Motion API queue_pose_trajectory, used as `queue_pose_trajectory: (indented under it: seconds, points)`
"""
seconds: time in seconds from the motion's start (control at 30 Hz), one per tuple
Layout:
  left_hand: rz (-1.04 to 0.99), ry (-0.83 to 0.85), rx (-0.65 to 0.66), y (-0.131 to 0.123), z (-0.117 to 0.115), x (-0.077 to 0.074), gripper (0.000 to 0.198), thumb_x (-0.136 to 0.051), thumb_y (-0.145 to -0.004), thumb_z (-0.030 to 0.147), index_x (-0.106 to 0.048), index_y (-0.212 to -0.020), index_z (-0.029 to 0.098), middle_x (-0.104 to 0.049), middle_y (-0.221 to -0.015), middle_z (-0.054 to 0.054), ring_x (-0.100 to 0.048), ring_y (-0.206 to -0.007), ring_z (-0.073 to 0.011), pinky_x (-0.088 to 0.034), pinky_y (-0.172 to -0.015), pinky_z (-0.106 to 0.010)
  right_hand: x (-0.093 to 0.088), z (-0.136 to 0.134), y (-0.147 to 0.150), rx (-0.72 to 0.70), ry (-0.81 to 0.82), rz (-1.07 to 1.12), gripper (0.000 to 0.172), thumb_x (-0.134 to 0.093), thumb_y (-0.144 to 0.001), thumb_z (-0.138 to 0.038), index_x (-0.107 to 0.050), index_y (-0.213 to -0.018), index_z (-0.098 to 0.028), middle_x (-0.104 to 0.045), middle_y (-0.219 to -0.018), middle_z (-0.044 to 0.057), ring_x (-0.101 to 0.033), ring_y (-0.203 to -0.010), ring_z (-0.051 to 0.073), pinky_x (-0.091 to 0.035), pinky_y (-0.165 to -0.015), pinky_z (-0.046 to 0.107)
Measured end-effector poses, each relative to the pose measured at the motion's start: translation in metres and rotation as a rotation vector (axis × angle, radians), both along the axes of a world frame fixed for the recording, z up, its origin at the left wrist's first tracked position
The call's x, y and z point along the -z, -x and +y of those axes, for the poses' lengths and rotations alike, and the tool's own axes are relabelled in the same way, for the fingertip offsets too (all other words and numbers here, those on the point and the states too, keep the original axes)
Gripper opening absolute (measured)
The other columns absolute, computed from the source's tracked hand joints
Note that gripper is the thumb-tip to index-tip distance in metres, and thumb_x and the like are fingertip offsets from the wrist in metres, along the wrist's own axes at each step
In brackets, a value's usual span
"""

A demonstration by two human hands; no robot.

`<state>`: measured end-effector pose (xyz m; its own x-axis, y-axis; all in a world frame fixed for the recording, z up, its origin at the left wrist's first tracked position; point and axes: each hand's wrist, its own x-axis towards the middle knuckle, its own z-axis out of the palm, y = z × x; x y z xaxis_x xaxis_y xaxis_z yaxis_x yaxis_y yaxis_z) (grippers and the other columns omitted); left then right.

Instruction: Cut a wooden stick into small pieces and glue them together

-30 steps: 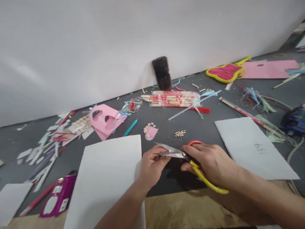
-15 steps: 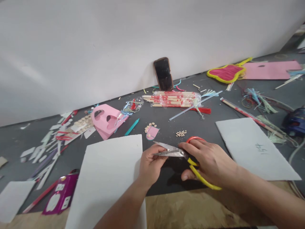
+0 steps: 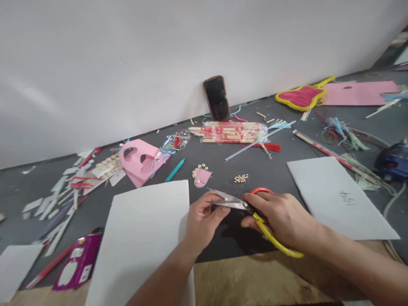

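My right hand [image 3: 280, 212] is closed around a pair of scissors [image 3: 236, 205], which has one red handle and one yellow handle. Its metal blades point left and are slightly apart. My left hand [image 3: 205, 216] is pinched at the blades, with thumb and index finger on either side of them. A tiny pale piece, like a small bead [image 3: 226, 199], shows between the blades by those fingertips. Just beyond the hands lie a pile of small beige pieces [image 3: 241, 178] and a pink rounded cutout [image 3: 202, 177] with more pale pieces around it.
White boards lie left [image 3: 143, 238] and right [image 3: 341, 199] of my hands. A phone [image 3: 217, 97] leans on the wall behind packaged wooden sticks [image 3: 231, 132]. Pink cutout sheets [image 3: 142, 159], a teal pen-like stick [image 3: 175, 170] and a purple box [image 3: 78, 261] are leftward.
The scissor blades have come a little closer together. My left thumb has shifted right along the lower blade. The whole view has moved slightly.
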<state>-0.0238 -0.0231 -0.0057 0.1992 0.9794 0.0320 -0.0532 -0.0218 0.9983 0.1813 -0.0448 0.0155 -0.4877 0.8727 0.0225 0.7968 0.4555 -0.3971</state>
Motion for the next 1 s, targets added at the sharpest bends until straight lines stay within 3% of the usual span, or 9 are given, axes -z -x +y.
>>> queue_pose_trajectory:
  seconds: [0.3, 0.7, 1.0]
  points:
    - [-0.008, -0.043, -0.002, 0.0035, -0.0009, 0.003, 0.007, -0.071, -0.077, 0.023, -0.072, -0.073, 0.018, -0.066, -0.074, -0.002, -0.059, -0.07, -0.0125, -0.045, -0.065, -0.021, 0.0039, 0.0015, 0.0007, -0.013, -0.077, 0.045, 0.07, -0.046, -0.08, -0.073, -0.053, -0.12, -0.015, -0.064, -0.095, 0.012, -0.063, -0.087, 0.029, -0.048, -0.067, 0.036]
    - [0.036, -0.075, -0.029, 0.004, -0.0038, 0.0042, 0.007, -0.07, -0.077, 0.023, -0.073, -0.073, 0.018, -0.066, -0.072, -0.002, -0.06, -0.068, -0.013, -0.045, -0.061, -0.021, 0.0005, 0.0028, 0.0003, -0.033, -0.041, 0.114, 0.08, -0.051, -0.071, -0.078, -0.054, -0.119, -0.014, -0.064, -0.093, 0.013, -0.061, -0.094, 0.029, -0.05, -0.074, 0.037]
    - [0.059, -0.085, -0.009, 0.0035, -0.0008, -0.0002, 0.009, -0.07, -0.077, 0.024, -0.073, -0.072, 0.017, -0.067, -0.073, -0.004, -0.061, -0.068, -0.0137, -0.046, -0.062, -0.022, 0.0054, 0.0026, 0.0013, -0.022, -0.079, 0.08, 0.074, -0.049, -0.077, -0.074, -0.055, -0.119, -0.013, -0.064, -0.094, 0.012, -0.063, -0.089, 0.029, -0.05, -0.068, 0.037]
